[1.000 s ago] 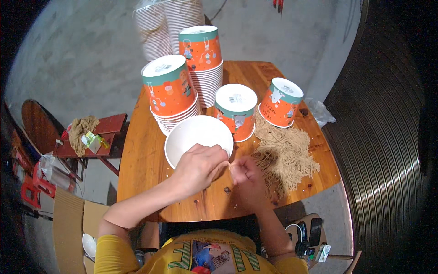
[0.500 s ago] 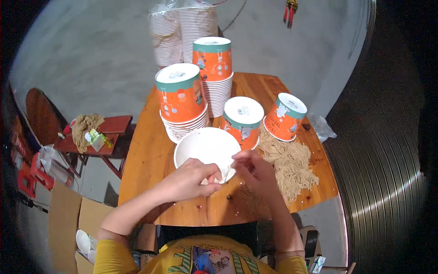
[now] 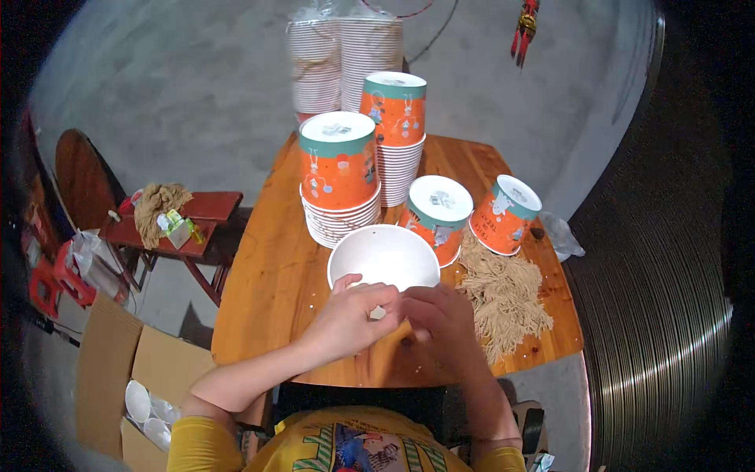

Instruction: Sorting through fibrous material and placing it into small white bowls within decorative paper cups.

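Note:
A white paper bucket (image 3: 385,253) sits at the table's near middle, its white inside facing up toward me. My left hand (image 3: 350,316) is at its near rim, thumb and fingers pinched together, a small pale patch showing between them. Fingertips of my right hand (image 3: 442,318) meet those of the left and are closed too. What they pinch is hidden, as is the near side of the bucket. Right of my hands lies a heap of tan string (image 3: 507,307). An upside-down orange paper bucket (image 3: 436,216) stands just behind the white one.
Taller stacks of orange buckets (image 3: 338,169) rise behind, with plastic-wrapped white stacks (image 3: 346,63) farther back. Another upturned bucket (image 3: 507,216) is beside the string. A red bench (image 3: 173,224) and an open cardboard box (image 3: 169,362) are at the left, a ribbed dark shutter (image 3: 653,315) at the right.
The whole view has shifted, so things sit farther right and slightly lower. My two hands have come together until their fingertips meet; the white bucket stays in front of them.

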`<state>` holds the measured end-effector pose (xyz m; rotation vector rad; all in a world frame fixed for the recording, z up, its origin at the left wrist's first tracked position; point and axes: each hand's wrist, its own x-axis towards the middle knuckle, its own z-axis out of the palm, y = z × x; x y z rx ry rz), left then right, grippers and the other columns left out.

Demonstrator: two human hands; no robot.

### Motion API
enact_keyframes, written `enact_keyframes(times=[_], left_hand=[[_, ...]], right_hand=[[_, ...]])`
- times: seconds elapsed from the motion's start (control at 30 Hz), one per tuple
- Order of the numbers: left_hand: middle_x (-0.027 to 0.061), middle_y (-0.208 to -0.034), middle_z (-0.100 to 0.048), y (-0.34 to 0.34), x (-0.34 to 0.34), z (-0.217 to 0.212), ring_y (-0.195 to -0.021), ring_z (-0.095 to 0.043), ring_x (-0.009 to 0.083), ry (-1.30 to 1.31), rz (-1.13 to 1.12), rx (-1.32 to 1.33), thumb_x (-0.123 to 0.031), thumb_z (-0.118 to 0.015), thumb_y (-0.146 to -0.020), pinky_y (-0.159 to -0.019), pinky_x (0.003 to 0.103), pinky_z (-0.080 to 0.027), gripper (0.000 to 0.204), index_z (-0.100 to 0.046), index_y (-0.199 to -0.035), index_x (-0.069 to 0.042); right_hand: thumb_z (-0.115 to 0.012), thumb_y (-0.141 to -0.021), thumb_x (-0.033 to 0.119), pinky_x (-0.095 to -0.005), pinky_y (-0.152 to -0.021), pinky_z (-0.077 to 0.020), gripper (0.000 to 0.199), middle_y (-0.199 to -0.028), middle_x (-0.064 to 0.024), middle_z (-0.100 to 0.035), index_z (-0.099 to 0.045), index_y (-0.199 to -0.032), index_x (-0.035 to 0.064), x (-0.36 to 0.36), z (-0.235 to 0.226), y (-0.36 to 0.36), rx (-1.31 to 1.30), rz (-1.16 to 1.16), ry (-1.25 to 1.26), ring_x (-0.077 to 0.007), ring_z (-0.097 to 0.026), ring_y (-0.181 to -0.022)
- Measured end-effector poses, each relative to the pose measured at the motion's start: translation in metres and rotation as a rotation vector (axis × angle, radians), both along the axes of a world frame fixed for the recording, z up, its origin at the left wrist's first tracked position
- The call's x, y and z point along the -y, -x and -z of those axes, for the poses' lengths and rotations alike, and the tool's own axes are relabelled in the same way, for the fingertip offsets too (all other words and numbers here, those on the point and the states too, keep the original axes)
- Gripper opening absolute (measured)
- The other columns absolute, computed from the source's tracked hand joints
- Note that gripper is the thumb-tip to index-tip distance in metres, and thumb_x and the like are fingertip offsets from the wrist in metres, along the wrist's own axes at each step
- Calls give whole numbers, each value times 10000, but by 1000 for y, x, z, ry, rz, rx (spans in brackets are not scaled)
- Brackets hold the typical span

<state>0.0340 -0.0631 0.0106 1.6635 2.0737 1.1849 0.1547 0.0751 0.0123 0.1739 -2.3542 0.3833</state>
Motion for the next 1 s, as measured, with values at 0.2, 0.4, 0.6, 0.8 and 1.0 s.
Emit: enact_keyframes(times=[0.2,0.4,0.6,0.8,1.0], left_hand=[[11,-767,-619,-7,7,9,-913,-593,196,-3,40,-192,-208,-590,-800,-1044,514,-217,105,-568,-785,-107],[25,-684,-575,-7,13,6,-847,-593,201,-83,70,-230,-147,-558,-750,-1051,503,-191,57,-546,-742,-91],[19,-689,-547,-12,18,13,-747,-572,199,-74,52,-89,-153,-599,-773,-1017,475,-227,118,-520,-812,-75],[53,-744,-547,-14,14,19,-724,-554,229,-189,156,-137,-120,-609,-820,-846,385,-371,118,-503,-819,-67],[87,-801,-512,-10,12,12,-823,-525,276,-177,229,-291,-96,-634,-798,-811,382,-405,136,-510,-839,-56]], right_hand=[[-644,-600,-14,-330,-619,-478,291,-894,-41,-648,-641,-860,119,13,-9,-9,-208,0,-33,-235,-606,-718],[-563,-817,-3,-327,-669,-490,100,-842,-98,-631,-618,-887,43,-8,-8,21,-143,70,327,-237,-627,-761],[-560,-841,63,-345,-683,-495,67,-855,-120,-629,-593,-891,33,-10,-7,25,113,84,399,-256,-632,-780],[-574,-834,80,-376,-666,-495,74,-838,-132,-631,-587,-897,44,-14,1,24,191,117,341,-308,-624,-770],[-522,-862,103,-416,-663,-495,72,-854,-156,-624,-559,-905,59,-26,12,26,223,131,290,-341,-615,-779]])
